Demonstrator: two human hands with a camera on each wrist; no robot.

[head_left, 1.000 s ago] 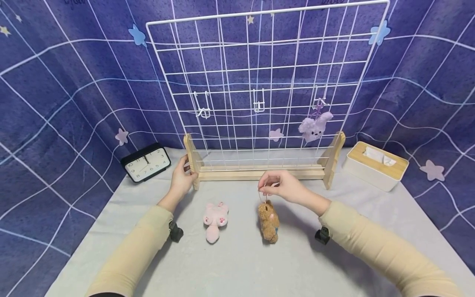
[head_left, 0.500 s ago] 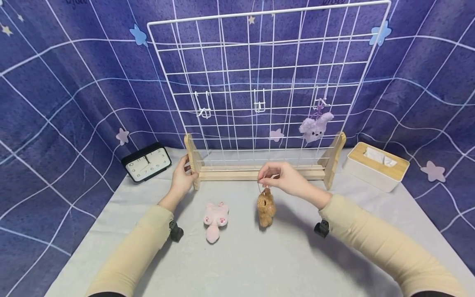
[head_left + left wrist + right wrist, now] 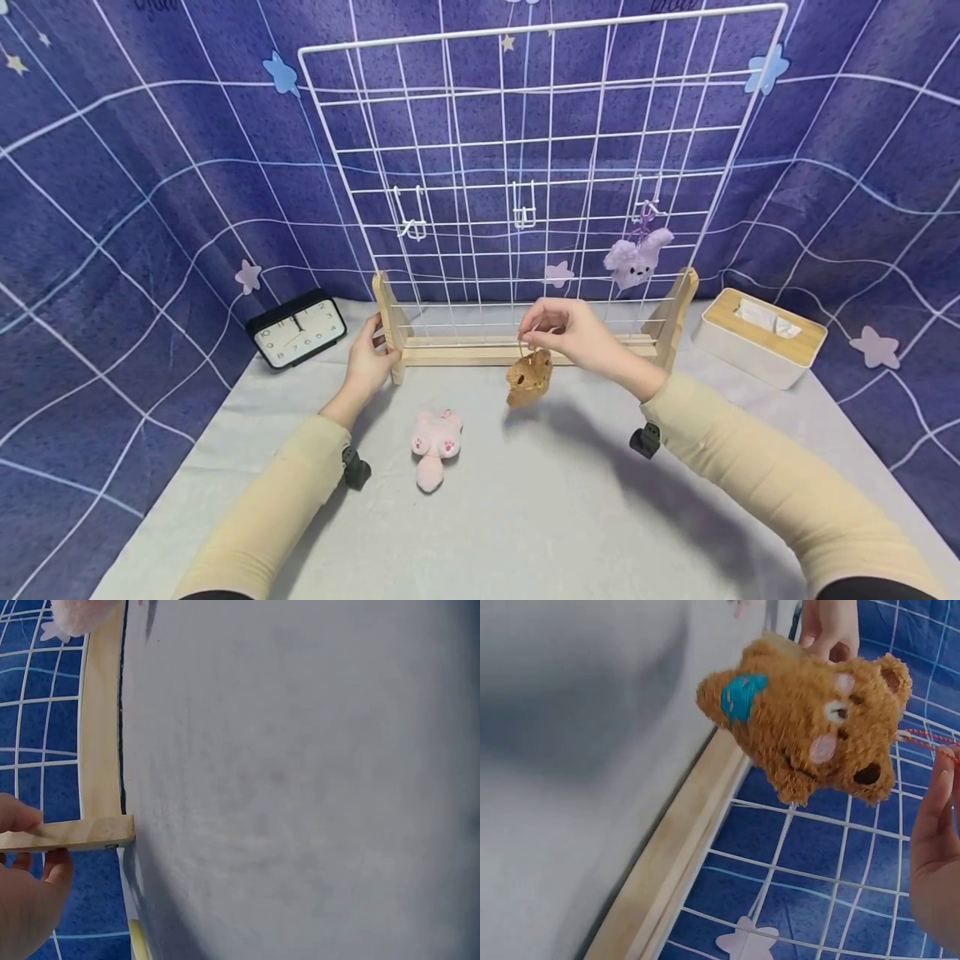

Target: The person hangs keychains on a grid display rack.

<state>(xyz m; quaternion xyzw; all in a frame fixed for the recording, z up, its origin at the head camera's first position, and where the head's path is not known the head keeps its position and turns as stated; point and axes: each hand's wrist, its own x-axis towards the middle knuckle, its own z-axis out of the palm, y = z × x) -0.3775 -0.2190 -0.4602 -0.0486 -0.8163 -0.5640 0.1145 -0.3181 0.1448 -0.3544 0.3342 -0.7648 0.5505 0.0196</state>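
Note:
My right hand point(image 3: 566, 332) pinches the thin cord loop point(image 3: 930, 737) of a brown plush bear point(image 3: 810, 724). The bear hangs above the table in front of the rack's wooden base, a blue patch on its body. My left hand point(image 3: 367, 358) grips the left wooden foot point(image 3: 67, 834) of the rack, thumb on one side and fingers on the other. Between the arms a pink plush toy point(image 3: 435, 442) lies on the table. A purple plush toy point(image 3: 633, 258) hangs from the right hook of the white wire grid point(image 3: 551, 108).
Two more white hooks, a left hook point(image 3: 411, 227) and a middle hook point(image 3: 524, 215), sit on the grid with nothing hanging from them. A black clock point(image 3: 296, 329) stands at the left, a tissue box point(image 3: 757, 337) at the right. Behind is a blue curtain point(image 3: 172, 200).
My right hand has lifted the bear off the table and carried it up and forward, toward the grid. The left hand stays on the wooden foot.

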